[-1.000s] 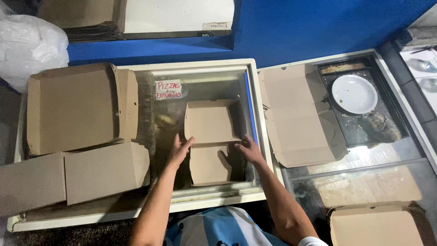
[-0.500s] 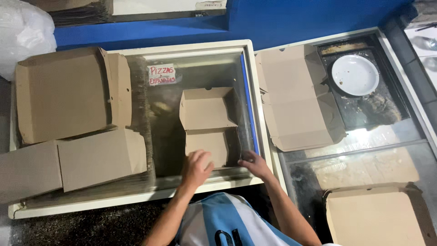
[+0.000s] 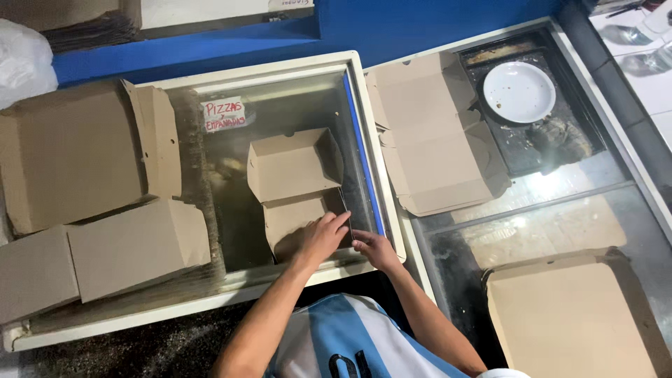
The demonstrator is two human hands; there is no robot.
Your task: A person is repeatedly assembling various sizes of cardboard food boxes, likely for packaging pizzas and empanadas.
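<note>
The left hand (image 3: 320, 238) covers part of the near panel of the small cardboard box (image 3: 297, 185), so what its fingers (image 3: 339, 220) press cannot be told. The large flat box (image 3: 574, 318) at lower right runs off the picture's edge, as does the folded box (image 3: 35, 269) at far left. The white bag (image 3: 24, 59) is cropped too

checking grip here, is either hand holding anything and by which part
The left hand presses on the near half of the small open cardboard box; the right hand touches its near right corner. Whether either actually grips it cannot be told.
</note>
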